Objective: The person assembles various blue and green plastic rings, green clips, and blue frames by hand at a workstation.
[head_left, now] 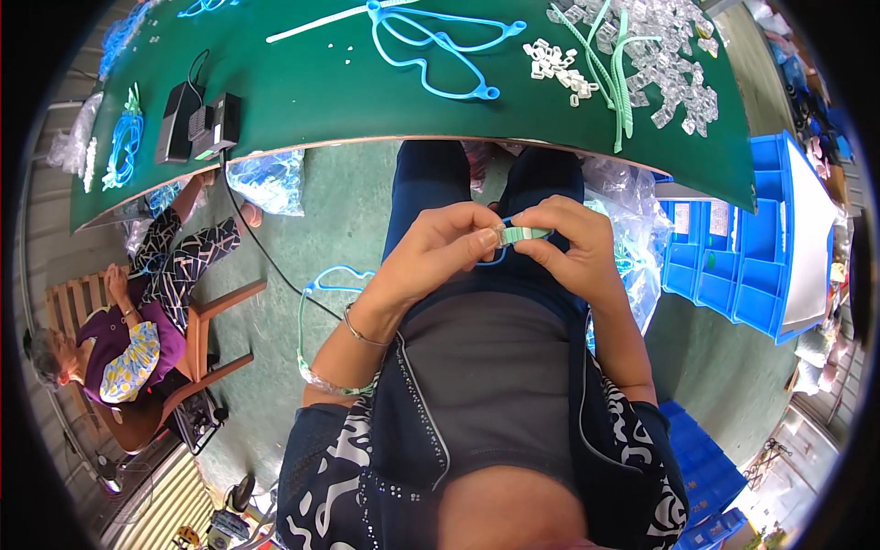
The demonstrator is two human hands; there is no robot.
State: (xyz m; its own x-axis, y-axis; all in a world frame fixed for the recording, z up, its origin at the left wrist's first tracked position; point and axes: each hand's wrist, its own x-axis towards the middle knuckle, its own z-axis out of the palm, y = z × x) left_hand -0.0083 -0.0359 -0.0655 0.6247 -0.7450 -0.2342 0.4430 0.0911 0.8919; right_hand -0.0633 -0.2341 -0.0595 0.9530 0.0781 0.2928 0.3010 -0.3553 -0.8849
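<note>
Above my lap, both hands meet on a pale green ribbed strap (521, 235). My left hand (438, 249) pinches its left end between thumb and index finger, where a small clear piece seems to sit, partly hidden by the fingertips. Folded fingers of my right hand (575, 246) grip the strap's other end. A thin blue piece curves behind the fingers, mostly covered. Below my left forearm, a blue goggle frame (339, 278) with a green strap hangs by my left arm. Another blue goggle frame (426, 41) lies on the green table (302, 101).
White buckles (553, 62), loose green straps (619, 87) and a heap of clear buckles (674, 64) lie on the table's right. Black boxes (215, 128) with a cable stand left. Blue bins (733, 243) stand right; another person (137, 339) sits left.
</note>
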